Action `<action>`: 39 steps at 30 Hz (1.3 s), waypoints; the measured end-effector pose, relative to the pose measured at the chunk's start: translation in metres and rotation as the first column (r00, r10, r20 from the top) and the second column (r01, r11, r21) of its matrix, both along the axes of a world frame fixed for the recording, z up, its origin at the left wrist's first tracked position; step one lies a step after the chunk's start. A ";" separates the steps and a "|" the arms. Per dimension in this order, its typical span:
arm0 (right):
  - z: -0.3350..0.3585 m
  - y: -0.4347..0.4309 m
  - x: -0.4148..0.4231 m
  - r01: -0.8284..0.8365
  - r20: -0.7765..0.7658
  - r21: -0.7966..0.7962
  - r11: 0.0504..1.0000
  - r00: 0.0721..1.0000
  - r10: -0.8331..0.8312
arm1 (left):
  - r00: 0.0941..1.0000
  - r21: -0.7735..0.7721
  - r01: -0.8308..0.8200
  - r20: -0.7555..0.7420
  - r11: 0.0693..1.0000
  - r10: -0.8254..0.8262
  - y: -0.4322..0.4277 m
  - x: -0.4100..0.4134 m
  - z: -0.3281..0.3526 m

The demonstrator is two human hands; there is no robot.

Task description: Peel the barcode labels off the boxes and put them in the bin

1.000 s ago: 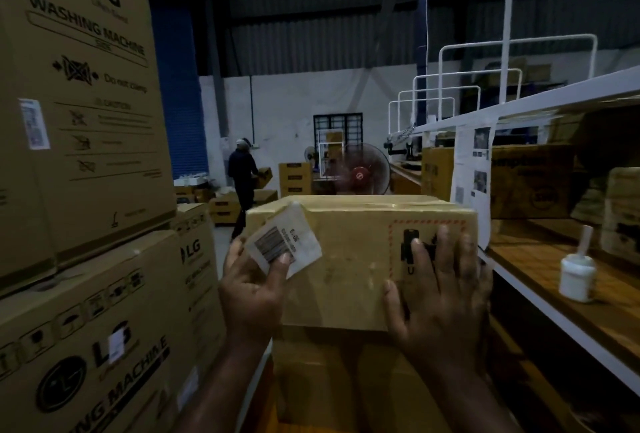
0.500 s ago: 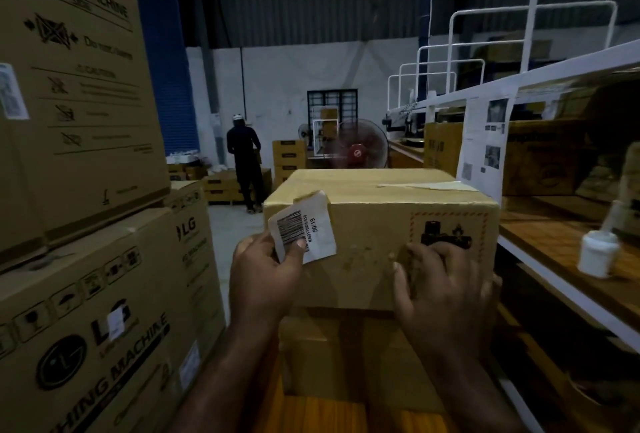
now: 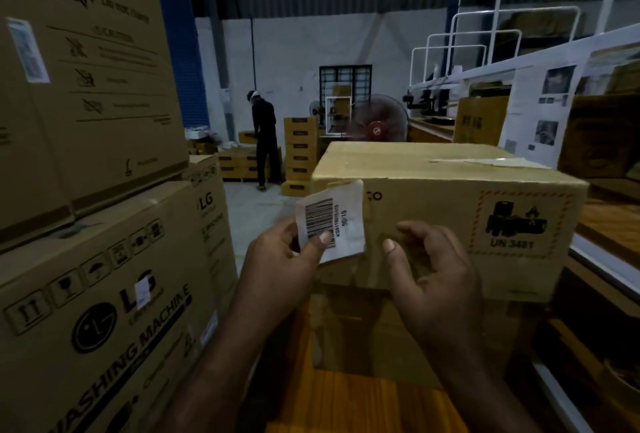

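Before the box (image 3: 450, 224), barcode label (image 3: 332, 221) in the left hand (image 3: 280, 270).

Dim, underexposed warehouse light, deep shadows low right, wide-angle bending and soft blur at edges.

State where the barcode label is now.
In the head view, the barcode label is at centre frame, pinched by the left hand, in front of the UN 3481 carton, left of the right hand.
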State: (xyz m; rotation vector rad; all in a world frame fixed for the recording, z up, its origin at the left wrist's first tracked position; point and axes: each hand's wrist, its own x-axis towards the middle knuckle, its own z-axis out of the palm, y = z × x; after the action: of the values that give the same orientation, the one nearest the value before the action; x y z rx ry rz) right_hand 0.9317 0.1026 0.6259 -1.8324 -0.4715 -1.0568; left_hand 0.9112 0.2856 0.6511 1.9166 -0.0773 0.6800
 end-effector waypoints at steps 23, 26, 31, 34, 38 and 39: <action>-0.052 0.098 -0.046 -0.806 -0.690 0.376 0.457 0.086 0.719 | 0.903 -0.313 -0.415 -0.254 0.854 0.346 0.063 -0.165 -0.083; -0.065 0.099 -0.063 -0.858 -0.708 0.361 0.367 0.004 0.706 | 0.842 -0.296 -0.529 -0.297 0.795 0.450 0.047 -0.201 -0.099; -0.090 0.101 -0.102 -0.915 -0.742 0.332 0.230 -0.103 0.662 | 0.736 -0.415 -0.676 -0.328 0.609 0.592 0.017 -0.259 -0.120; -0.102 0.102 -0.125 -0.890 -0.744 0.405 0.211 -0.187 0.641 | 0.677 -0.514 -0.716 -0.349 0.471 0.648 0.007 -0.289 -0.130; -0.112 0.106 -0.147 -0.857 -0.761 0.484 0.177 -0.312 0.569 | 0.671 -0.583 -0.704 -0.358 0.406 0.649 -0.008 -0.318 -0.141; -0.114 0.107 -0.152 -0.856 -0.768 0.491 0.160 -0.338 0.544 | 0.658 -0.574 -0.717 -0.367 0.396 0.658 -0.010 -0.325 -0.145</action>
State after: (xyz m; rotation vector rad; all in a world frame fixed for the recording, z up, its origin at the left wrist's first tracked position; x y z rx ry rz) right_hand 0.7800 0.2093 0.5120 -1.4111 -0.9550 1.1361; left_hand 0.5859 0.2751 0.5060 1.1572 0.9857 0.9982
